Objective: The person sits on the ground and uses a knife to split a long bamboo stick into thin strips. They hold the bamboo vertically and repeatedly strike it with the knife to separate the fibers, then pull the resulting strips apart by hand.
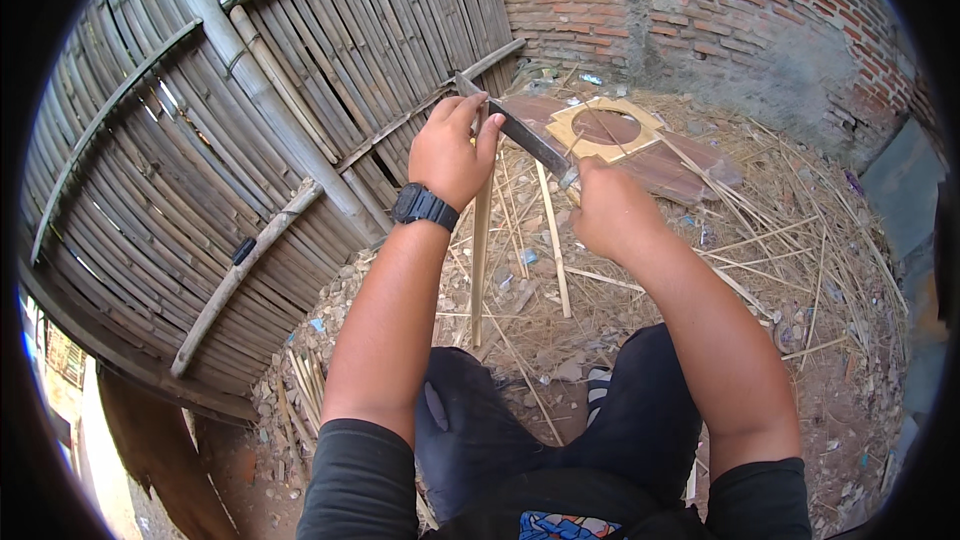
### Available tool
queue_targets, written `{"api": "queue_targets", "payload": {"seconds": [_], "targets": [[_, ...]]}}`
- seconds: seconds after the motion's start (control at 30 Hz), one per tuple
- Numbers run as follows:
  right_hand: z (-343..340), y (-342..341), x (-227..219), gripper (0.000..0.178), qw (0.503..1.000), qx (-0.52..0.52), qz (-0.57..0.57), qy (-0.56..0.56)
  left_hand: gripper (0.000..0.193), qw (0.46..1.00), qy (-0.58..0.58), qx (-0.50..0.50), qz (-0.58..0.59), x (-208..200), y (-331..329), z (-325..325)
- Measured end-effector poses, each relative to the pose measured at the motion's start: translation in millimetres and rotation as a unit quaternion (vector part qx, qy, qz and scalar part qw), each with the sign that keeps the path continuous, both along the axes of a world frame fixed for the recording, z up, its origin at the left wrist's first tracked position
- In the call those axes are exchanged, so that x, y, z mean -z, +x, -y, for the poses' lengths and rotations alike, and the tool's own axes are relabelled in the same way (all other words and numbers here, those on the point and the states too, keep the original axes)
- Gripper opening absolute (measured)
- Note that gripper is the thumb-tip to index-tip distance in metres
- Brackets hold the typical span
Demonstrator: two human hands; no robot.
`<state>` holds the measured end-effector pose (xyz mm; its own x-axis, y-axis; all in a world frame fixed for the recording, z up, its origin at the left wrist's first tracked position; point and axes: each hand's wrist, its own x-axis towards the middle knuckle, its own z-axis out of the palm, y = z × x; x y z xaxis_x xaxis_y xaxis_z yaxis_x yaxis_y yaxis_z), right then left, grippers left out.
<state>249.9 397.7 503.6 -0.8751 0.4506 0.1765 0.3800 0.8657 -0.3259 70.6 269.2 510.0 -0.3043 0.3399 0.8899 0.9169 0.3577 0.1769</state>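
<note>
My right hand (617,211) is wrapped round the handle of a large knife (530,140), whose dark blade slants up and left to my left hand (452,148). The left hand, with a black watch on its wrist, is closed round the top of a bamboo strip (480,270). This strip hangs down in front of my knees. Where the blade crosses the strip's top, my left fingers and thumb are close against it. They hide whether the edge has entered the bamboo.
A wooden board (690,168) lies ahead, bearing a yellowish panel (640,123) with a round hole. Thin bamboo strips (553,240) and shavings litter the ground. A bamboo wall (130,140) stands left, a brick wall (700,20) at the back.
</note>
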Motion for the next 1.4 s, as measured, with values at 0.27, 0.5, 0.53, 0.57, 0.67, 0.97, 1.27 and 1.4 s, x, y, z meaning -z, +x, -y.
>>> {"api": "queue_targets", "payload": {"seconds": [0.27,0.5,0.53,0.57,0.67,0.97,1.27,1.4], "targets": [[22,3,-2,0.028,1.000,-0.023,0.006,-0.014,0.015,0.997,-0.050,-0.058,-0.012,-12,-6,21],[19,2,-12,0.026,0.996,-0.054,-0.031,0.059,0.019,0.994,-0.093,-0.056,-0.009,-26,-10,48],[20,2,-14,0.026,0.996,-0.054,-0.026,0.060,0.018,0.994,-0.092,-0.052,0.000,-28,-10,51],[22,2,-16,0.026,0.996,-0.054,-0.022,0.060,0.017,0.995,-0.090,-0.048,0.008,-29,-9,54],[26,2,-24,0.025,0.997,-0.055,-0.013,0.057,0.018,0.995,-0.090,-0.039,0.013,-31,-15,61],[13,0,-14,0.037,0.989,-0.123,-0.025,-0.081,0.015,0.996,-0.084,-0.029,0.002,-32,-16,72],[27,-6,3,0.052,0.926,-0.169,-0.074,-0.330,0.013,0.999,-0.029,-0.030,0.001,-23,-4,76],[49,-6,-17,0.055,0.928,-0.136,-0.013,-0.346,0.013,0.998,-0.030,-0.052,-0.010,-24,-10,81]]}}
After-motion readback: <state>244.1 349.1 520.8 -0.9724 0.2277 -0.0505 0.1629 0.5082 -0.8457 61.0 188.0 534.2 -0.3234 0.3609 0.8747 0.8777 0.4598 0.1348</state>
